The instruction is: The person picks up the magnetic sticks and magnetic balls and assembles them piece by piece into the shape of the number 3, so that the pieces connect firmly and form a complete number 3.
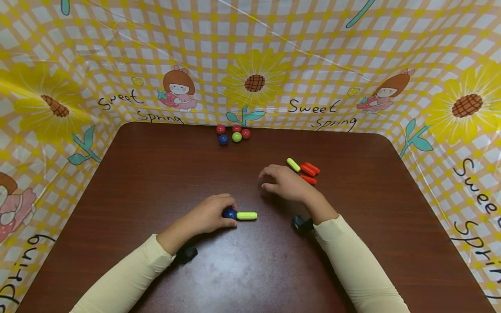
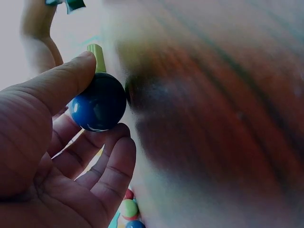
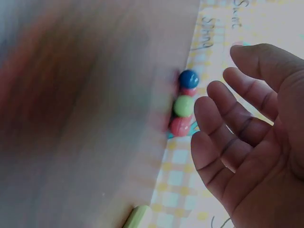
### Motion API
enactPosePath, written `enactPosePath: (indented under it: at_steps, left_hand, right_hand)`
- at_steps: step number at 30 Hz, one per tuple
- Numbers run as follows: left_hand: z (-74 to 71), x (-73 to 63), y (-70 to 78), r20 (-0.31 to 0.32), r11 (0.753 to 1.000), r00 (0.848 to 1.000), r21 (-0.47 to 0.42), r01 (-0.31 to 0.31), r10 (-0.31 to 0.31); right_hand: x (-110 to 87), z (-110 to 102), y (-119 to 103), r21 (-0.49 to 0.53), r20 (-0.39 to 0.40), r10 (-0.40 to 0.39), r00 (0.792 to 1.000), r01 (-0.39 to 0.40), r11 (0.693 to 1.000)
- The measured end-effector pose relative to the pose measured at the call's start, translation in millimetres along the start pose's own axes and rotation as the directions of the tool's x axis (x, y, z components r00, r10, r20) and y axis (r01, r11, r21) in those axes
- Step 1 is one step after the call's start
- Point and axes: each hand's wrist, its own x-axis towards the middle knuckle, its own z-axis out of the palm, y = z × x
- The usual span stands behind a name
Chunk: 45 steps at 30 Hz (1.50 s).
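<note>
My left hand (image 1: pixel 213 213) pinches a dark blue ball (image 2: pixel 99 102) between thumb and fingers, low over the table. A yellow-green ribbed stick (image 1: pixel 247 215) points right from the ball, end against it; whether the two are joined I cannot tell. My right hand (image 1: pixel 287 182) hovers above the table, up and right of that stick, its fingers loosely bent with nothing in them. In the right wrist view its palm and fingers (image 3: pixel 209 118) show bare. Just beyond this hand lie another yellow-green stick (image 1: pixel 293 164) and several red sticks (image 1: pixel 312 168).
At the table's far edge sit several balls: red (image 1: pixel 221 129), blue (image 1: pixel 223 139) and green (image 1: pixel 236 137). The brown table (image 1: pixel 164 165) is enclosed at the back and sides by a checked cloth (image 1: pixel 211 56) with printed flowers.
</note>
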Motion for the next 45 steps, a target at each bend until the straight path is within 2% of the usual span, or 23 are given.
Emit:
enactPosePath:
  at_steps: [7,17,30,38,45]
  left_hand:
    - [0.0,0.1,-2.4,0.001,1.0,1.0,0.004,0.005,-0.005]
    - [-0.8,0.5,-1.7,0.009,1.0,1.0,-0.008,0.006,-0.006]
    - [-0.2,1.4,0.3,0.021,1.0,1.0,0.027,0.008,-0.009]
    - [2.2,0.8,-1.7,-0.012,0.999,1.0,0.028,-0.022,0.023]
    - [2.0,-1.7,-1.7,-0.026,0.999,0.999,0.021,-0.036,0.037]
  right_hand:
    - [27.0,-0.9,11.6,0.002,-0.008,0.034,0.999,-0.034,0.999]
    - [75.6,7.3,7.5,-0.047,0.033,-0.021,0.999,0.023,0.999]
    - [129.7,3.3,18.4,-0.02,-0.022,0.013,1.0,-0.014,1.0]
    - [157.5,5.8,15.9,0.018,-0.026,0.012,1.0,-0.012,1.0]
    - [168.3,15.3,8.5,-0.004,-0.033,0.029,0.999,-0.03,1.0]
